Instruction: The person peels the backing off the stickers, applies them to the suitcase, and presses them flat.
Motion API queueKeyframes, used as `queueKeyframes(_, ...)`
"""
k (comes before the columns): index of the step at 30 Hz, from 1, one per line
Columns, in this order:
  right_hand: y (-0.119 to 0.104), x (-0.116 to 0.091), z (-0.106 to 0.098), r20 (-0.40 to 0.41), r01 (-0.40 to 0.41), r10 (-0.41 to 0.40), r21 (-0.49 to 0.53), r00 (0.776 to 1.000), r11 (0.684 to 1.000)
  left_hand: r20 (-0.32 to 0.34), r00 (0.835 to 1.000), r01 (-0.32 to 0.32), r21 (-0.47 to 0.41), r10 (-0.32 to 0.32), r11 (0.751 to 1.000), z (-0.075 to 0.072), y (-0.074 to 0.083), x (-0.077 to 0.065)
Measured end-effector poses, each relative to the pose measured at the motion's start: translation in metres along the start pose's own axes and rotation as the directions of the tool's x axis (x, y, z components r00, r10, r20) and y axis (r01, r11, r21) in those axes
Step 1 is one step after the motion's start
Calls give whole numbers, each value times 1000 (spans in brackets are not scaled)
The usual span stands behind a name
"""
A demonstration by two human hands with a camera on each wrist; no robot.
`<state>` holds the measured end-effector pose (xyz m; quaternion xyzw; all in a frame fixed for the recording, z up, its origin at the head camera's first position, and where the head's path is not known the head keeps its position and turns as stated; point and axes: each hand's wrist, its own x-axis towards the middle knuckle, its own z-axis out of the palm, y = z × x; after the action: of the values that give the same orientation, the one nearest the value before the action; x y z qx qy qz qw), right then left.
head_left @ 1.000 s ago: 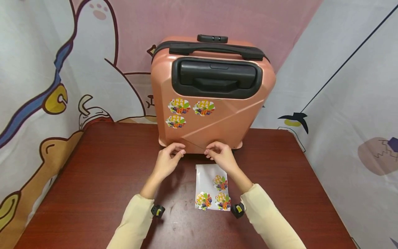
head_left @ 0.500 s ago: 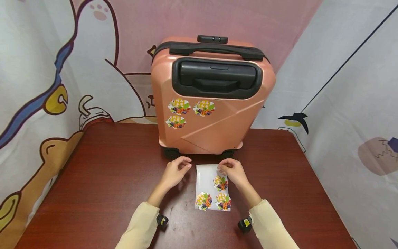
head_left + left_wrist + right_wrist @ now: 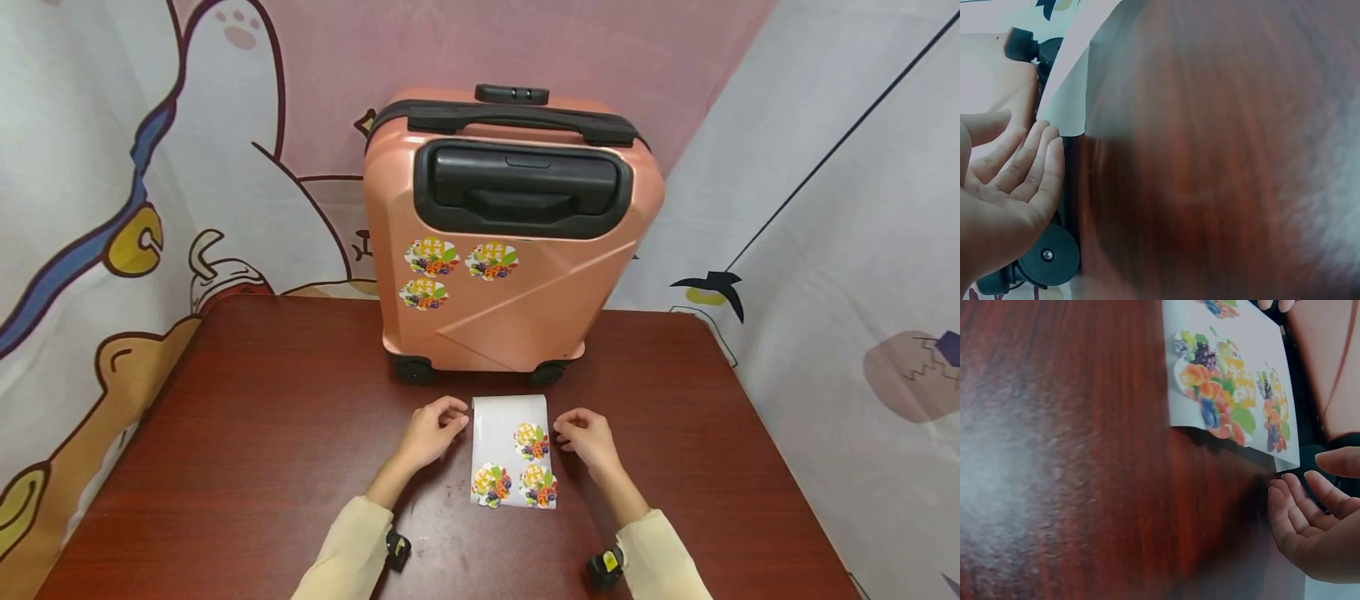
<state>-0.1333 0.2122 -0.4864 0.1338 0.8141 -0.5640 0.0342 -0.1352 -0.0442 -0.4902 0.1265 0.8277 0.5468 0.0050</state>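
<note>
A white sticker sheet lies on the table with three fruit stickers on it, one of them the upper right sticker. Just off the sheet's left edge is my left hand, its fingers loosely bent around nothing. My right hand hovers at the right edge, thumb and fingers relaxed with a gap between them. In the right wrist view the sheet's corner curls up close to my fingertips. The left wrist view has the sheet's other end bent up beside my left fingers.
Behind the sheet stands a pink suitcase with black wheels and a recessed black handle. Three fruit stickers, including one at the top left, are on its front. A printed cloth hangs behind the brown table.
Both hands have drawn back from the suitcase's lower edge toward the wearer and spread apart, one to each side of the sticker sheet. Suitcase and sheet have stayed in place.
</note>
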Motion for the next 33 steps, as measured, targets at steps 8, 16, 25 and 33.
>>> queueKeyframes(8,9,-4,2,25,-22,20,49,999,999,12,1000,-10,62,9,998,9,-6,-2)
queueKeyframes(16,12,-5,3,38,-14,11,76,999,997,33,999,-22,86,19,996,13,-5,-2)
queueKeyframes(25,-10,-18,3,78,28,-35,87,996,996,-1,1000,-18,82,18,996,18,-2,1)
queueKeyframes(33,-9,-16,4,72,69,-75,85,995,994,-53,999,-3,42,5,999,19,1,3)
